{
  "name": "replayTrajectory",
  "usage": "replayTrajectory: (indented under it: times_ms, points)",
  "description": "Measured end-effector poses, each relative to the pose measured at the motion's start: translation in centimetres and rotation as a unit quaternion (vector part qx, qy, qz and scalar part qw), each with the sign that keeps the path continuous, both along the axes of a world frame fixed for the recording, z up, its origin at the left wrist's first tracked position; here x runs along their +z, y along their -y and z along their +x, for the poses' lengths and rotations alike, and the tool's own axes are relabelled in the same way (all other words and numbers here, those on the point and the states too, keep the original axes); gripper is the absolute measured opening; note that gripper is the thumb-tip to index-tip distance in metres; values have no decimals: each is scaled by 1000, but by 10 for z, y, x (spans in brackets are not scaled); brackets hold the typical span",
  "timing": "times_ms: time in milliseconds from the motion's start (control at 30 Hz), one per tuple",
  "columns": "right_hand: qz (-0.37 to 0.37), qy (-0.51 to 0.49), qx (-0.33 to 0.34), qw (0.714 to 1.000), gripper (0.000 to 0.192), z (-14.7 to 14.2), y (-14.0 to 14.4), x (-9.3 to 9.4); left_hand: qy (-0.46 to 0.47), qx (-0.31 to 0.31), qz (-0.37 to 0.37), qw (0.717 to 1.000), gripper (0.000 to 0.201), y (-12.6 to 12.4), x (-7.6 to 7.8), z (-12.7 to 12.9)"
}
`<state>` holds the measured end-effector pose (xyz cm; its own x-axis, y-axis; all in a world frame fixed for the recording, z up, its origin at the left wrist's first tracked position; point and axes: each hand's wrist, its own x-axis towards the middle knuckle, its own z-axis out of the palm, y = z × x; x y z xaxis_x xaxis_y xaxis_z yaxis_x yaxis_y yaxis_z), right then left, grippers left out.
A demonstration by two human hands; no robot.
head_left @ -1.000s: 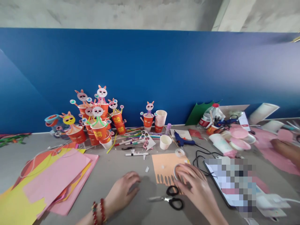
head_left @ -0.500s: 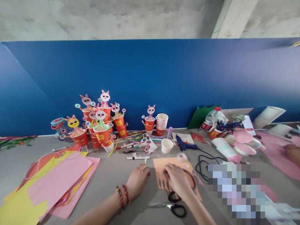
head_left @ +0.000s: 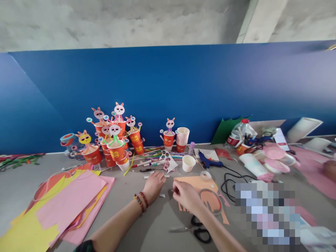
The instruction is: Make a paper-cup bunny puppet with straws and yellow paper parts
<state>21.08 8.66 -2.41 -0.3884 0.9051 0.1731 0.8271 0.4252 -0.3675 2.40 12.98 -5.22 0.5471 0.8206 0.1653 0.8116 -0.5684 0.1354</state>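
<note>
My left hand, with beaded bracelets at the wrist, lies palm down over a white marker. Its fingers are stretched forward, and whether they touch the marker is unclear. A small white scrap lies just beside that hand. My right hand is closed, thumb and fingers pinched at the left edge of an orange paper sheet with cut-out slots. Whatever is in the pinch is too small or hidden to name. Under the right forearm sit black-handled scissors, blades pointing left. A tape ring rests on the orange sheet.
Red paper cups with rabbit figures crowd the back left. Coloured paper sheets cover the left. Behind my hands are a white cup, stacked cups and a blue glue gun. Another person's hand shows at far right.
My left hand has moved forward over the marker. The right hand has drawn left to the orange sheet's edge, its fingers now pinched. A white scrap now lies between the hands.
</note>
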Motion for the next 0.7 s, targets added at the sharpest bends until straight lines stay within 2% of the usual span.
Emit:
replayTrajectory:
  times_ms: [100, 200, 333, 433, 567, 700]
  points:
    - [14, -26, 18, 999, 21, 3, 3, 4, 14, -15, 0, 1000, 13, 1, -1, -1]
    - [18, -40, 38, 998, 24, 7, 4, 5, 43, -21, -2, 999, 15, 13, -1, -6]
    - [20, -39, 30, 999, 21, -2, 7, -2, 71, -14, -16, 997, 17, 36, -2, -20]
    - [3, -40, 38, 998, 21, -14, 7, -9, 74, -17, -35, 996, 11, 47, -1, -30]
    - [-35, -31, 60, 997, 14, -23, 3, -19, 77, -19, -58, 995, 15, 50, 1, -32]
    - [-60, -12, 59, 996, 13, -22, 0, -25, 81, -6, -71, 994, 8, 46, -1, -23]
